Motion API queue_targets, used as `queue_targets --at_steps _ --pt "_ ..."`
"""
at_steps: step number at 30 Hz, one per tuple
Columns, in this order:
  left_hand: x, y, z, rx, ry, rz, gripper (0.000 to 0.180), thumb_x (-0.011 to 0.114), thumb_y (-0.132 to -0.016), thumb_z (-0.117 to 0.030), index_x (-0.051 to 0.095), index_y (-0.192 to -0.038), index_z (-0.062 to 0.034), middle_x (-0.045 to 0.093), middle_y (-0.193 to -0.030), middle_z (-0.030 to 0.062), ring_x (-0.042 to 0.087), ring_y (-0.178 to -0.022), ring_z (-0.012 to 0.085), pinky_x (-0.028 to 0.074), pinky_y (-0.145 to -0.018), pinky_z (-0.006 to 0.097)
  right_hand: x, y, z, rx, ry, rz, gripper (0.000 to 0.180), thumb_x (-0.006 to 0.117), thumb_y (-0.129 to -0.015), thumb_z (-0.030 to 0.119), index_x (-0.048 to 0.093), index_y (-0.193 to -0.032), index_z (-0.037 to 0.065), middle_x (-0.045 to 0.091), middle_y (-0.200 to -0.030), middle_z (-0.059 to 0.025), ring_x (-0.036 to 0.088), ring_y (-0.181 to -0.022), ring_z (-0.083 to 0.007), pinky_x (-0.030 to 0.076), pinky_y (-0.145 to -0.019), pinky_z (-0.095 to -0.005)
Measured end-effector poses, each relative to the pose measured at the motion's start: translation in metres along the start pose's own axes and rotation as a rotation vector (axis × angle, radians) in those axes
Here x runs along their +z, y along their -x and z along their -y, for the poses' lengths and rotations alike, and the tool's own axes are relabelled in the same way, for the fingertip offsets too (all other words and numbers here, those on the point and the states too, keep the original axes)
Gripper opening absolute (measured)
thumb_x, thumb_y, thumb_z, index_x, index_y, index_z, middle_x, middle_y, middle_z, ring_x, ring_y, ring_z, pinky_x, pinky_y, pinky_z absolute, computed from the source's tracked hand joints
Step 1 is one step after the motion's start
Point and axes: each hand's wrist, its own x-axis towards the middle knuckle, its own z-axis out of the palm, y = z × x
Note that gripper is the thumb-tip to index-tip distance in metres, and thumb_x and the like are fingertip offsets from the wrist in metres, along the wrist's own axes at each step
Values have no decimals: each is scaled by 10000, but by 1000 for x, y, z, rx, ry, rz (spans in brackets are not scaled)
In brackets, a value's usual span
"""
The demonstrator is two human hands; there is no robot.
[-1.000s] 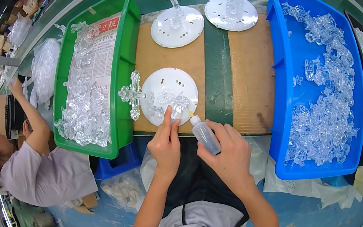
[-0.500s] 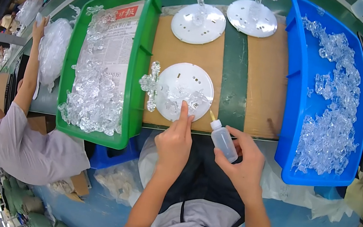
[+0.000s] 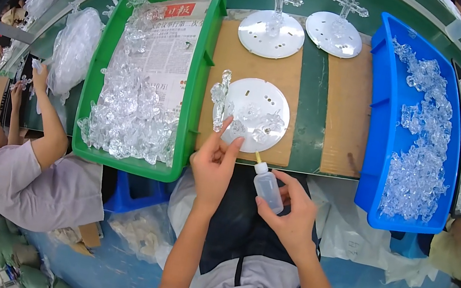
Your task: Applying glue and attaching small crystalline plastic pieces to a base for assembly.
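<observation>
My right hand is closed round a small translucent squeeze bottle. Its yellow nozzle points up at the near edge of a round white disc with small holes. Several clear ornate pieces lie on that disc, and a clear cross lies at its left edge. My left hand is at the disc's near left rim, thumb and index finger apart on either side of a clear piece; whether they touch it I cannot tell.
A green bin with newspaper and clear parts stands left; a blue bin of clear parts stands right. Two white discs bearing upright clear crosses are at the back. Cardboard covers part of the table. A co-worker sits at left.
My left hand has gone from pointing onto the disc to its near left rim, thumb and index finger now spread. The bottle in my right hand has moved left, under the disc's near edge.
</observation>
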Motion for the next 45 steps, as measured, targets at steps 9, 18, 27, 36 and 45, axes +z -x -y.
queue_targets --at_steps 9,18,27,36,45 --pt "-5 -16 4 -52 -21 29 280 647 -863 -74 636 -1134 -5 357 -623 -97 288 -552 -9 203 -479 178 11 -7 6 -47 50 -1 460 747 -679 181 603 -1093 41 619 -732 -85 591 -603 -171 482 -565 -271" --pt "-2 -15 2 -47 -62 13 301 653 -866 -114 635 -1156 -36 316 -613 -90 255 -559 17 187 -479 202 12 -12 8 -72 81 -22 437 748 -674 197 611 -1057 36 621 -742 -78 594 -586 -168 487 -552 -270" --pt "-2 -15 6 -37 -82 11 291 656 -864 -119 642 -1145 -44 319 -611 -82 262 -566 24 198 -485 201 14 -17 8 -103 100 -25 406 735 -670 189 620 -1027 35 631 -781 -78 602 -585 -173 486 -538 -271" --pt "0 -14 7 -19 -75 8 299 661 -863 -126 637 -1151 -48 351 -598 -76 294 -572 19 243 -494 182 18 -17 9 -102 106 -15 393 725 -671 196 625 -1021 45 632 -801 -70 604 -596 -176 483 -544 -279" --pt "0 -13 5 -14 -123 2 306 664 -860 -133 636 -1155 -58 339 -590 -73 276 -565 28 224 -485 201 22 -17 8 -106 91 -18 390 721 -672 197 627 -1019 46 625 -793 -75 607 -603 -179 490 -553 -280"
